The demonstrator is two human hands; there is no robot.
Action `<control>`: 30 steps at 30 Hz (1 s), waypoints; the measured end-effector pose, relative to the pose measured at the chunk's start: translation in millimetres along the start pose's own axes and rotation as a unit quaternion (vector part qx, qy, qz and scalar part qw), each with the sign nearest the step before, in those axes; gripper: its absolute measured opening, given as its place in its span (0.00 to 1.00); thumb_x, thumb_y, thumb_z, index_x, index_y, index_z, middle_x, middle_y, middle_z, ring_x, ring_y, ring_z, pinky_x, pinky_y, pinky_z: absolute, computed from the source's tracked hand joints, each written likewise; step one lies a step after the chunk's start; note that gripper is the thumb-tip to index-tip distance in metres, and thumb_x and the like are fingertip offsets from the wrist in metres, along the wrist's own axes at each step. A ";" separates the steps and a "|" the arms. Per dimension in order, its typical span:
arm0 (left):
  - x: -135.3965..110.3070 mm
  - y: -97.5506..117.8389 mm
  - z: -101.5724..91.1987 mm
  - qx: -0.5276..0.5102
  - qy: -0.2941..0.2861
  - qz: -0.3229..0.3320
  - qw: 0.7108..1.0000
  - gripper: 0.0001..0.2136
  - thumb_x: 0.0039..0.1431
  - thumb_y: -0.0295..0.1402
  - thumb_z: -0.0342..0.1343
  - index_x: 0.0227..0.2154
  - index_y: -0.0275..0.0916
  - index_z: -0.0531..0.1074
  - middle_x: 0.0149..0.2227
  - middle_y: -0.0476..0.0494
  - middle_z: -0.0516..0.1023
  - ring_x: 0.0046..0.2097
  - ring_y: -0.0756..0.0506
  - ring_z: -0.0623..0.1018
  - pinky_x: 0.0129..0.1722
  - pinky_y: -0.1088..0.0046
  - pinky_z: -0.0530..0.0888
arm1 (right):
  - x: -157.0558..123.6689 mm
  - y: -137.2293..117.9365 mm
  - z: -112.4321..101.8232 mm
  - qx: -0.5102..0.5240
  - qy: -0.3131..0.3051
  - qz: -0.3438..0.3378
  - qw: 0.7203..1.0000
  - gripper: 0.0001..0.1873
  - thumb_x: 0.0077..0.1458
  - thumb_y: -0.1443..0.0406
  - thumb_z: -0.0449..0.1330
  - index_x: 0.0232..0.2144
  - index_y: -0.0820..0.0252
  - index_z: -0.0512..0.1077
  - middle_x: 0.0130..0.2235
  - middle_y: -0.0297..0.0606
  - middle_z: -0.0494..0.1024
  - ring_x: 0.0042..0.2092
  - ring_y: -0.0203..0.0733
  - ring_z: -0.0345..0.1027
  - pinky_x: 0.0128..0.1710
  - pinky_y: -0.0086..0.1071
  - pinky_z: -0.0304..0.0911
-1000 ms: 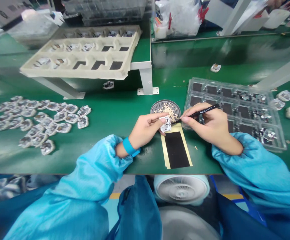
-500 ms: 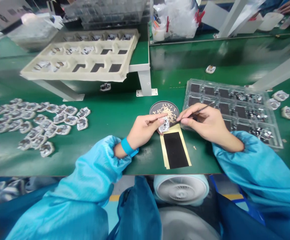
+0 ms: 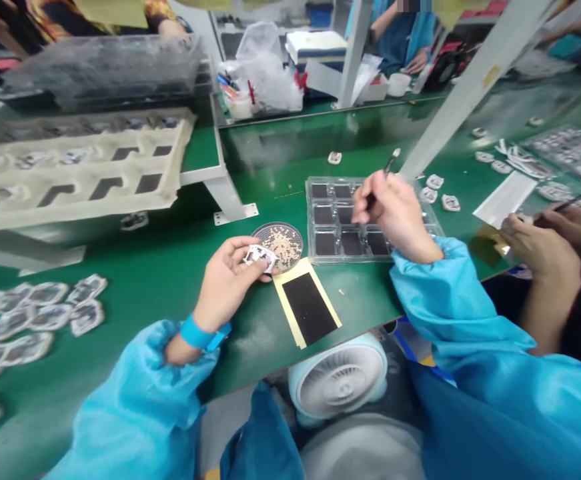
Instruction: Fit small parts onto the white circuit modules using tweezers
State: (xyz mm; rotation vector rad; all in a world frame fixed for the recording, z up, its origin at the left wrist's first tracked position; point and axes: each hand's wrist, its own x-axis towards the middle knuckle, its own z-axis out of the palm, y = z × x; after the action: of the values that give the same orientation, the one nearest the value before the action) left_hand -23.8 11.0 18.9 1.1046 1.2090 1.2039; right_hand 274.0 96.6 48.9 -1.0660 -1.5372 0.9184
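Note:
My left hand pinches a small white part with dark details, held beside a round dark dish of tiny beige pieces. My right hand grips slim dark tweezers, whose upper end points up and away; the fingers hide the lower end. That hand is over a clear compartmented tray with black pads in its near compartments. Between my hands and the table edge lies a black rectangle on yellow backing.
Several similar white parts lie at the left. A cream tray rests on a raised shelf. At the right, a co-worker's hands hold a thin dark tool. A slanted post rises behind my right hand.
My right hand has lifted away from the white part and moved over the clear tray with the tweezers. My view has swung right, bringing a co-worker's hands in. My left hand keeps the part.

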 end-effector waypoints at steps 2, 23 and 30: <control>-1.1 0.8 -0.4 0.028 -0.010 -0.007 1.000 0.24 0.50 0.38 0.72 0.48 0.36 0.74 0.41 0.40 0.82 0.33 0.44 0.84 0.31 0.72 0.81 | 12.4 9.1 -39.2 -0.197 0.099 -0.012 0.975 0.21 0.65 0.46 0.56 0.35 0.55 0.75 0.35 0.39 0.81 0.37 0.43 0.76 0.39 0.37 0.71; -0.8 -3.3 4.0 -0.066 -0.033 -0.035 0.997 0.18 0.57 0.44 0.65 0.39 0.32 0.77 0.30 0.39 0.82 0.26 0.46 0.81 0.17 0.79 0.63 | 19.4 -31.3 30.2 -0.199 -0.046 -0.033 0.978 0.15 0.50 0.53 0.72 0.28 0.58 0.78 0.29 0.37 0.79 0.30 0.42 0.68 0.29 0.37 0.59; 5.2 -9.2 -1.0 -0.074 -0.016 -0.008 0.997 0.16 0.54 0.36 0.65 0.43 0.31 0.80 0.33 0.40 0.82 0.28 0.49 0.79 0.24 0.76 0.73 | -19.6 -10.3 77.0 -0.033 -0.288 0.024 0.957 0.21 0.55 0.47 0.68 0.33 0.60 0.82 0.32 0.37 0.82 0.33 0.41 0.72 0.32 0.34 0.65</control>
State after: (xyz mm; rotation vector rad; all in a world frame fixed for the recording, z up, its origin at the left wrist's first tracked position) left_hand -24.3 15.5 9.3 0.9996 1.0841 1.2391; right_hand 198.9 71.7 37.0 -0.9276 -2.0340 1.2962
